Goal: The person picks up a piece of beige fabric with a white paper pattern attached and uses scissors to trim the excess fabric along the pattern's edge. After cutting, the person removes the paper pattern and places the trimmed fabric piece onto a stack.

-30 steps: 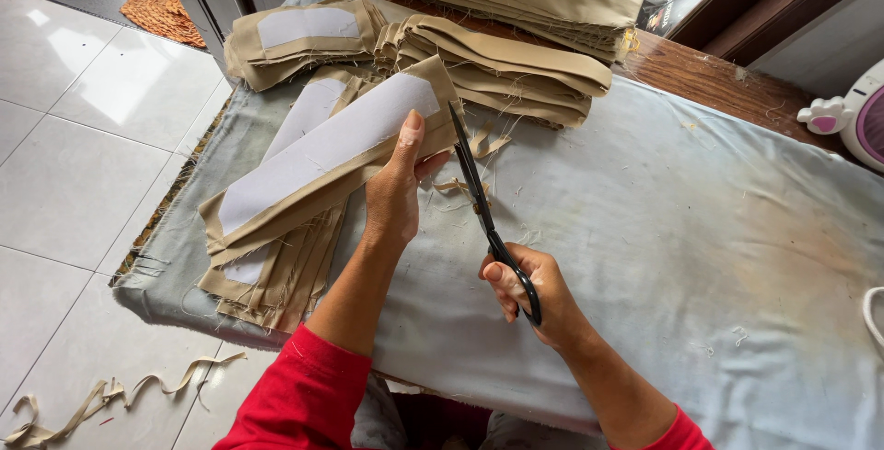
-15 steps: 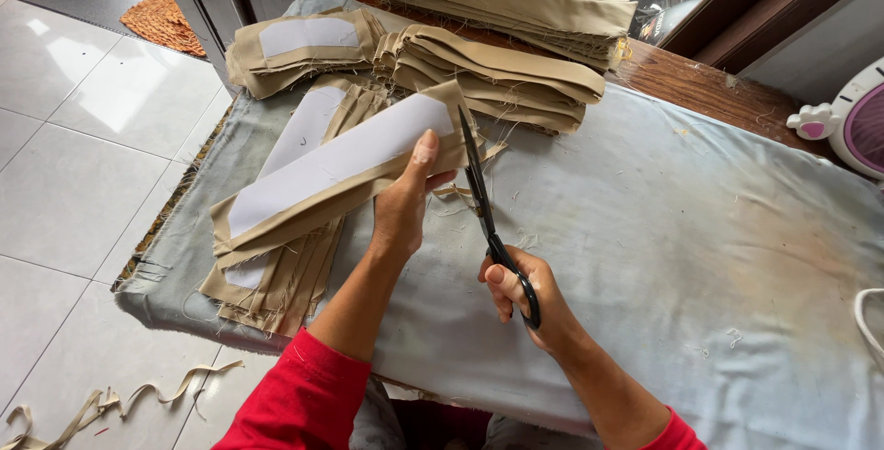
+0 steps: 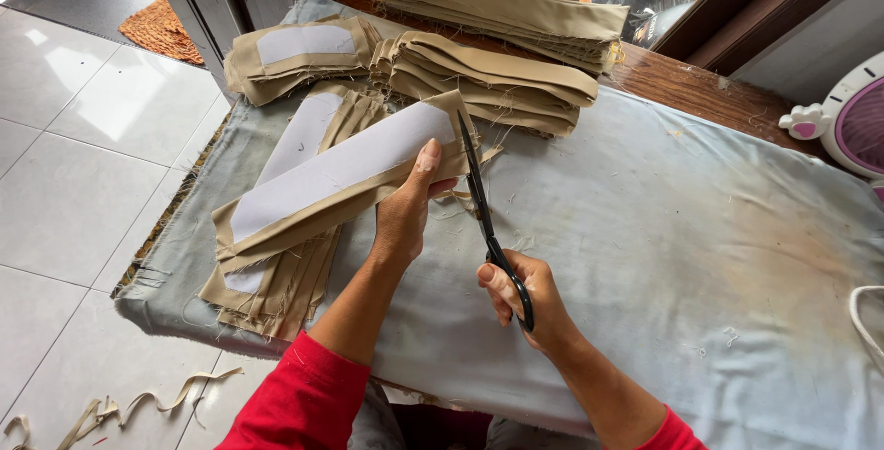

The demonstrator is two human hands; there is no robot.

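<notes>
Scissors [image 3: 488, 220], black and long-bladed, stand with their tips at the short end of a khaki fabric piece [image 3: 341, 178] backed with a white lining panel. The right hand [image 3: 525, 298] has its fingers clenched through the loops at the handle end. The left hand [image 3: 405, 215] holds the fabric piece just left of the blades, thumb pressed on top and fingers curled underneath, lifting that end off the bench [image 3: 645, 229].

Risk, as I judge it, lies in how near the left thumb sits to the blades: a hurried closing of the scissors could nick it. The raised end could also sag or twist in the grip, so the cut would wander into the white panel instead of following the khaki border.

The fabric piece is long and narrow, its edges frayed with loose threads, and it rests partly on a stack of similar pieces [image 3: 276, 284] left of the scissors. Beyond the scissors lie folded khaki bundles [image 3: 488, 77]. Trimmed strips [image 3: 138, 404] lie on the tiled floor, below and left of the stack.
</notes>
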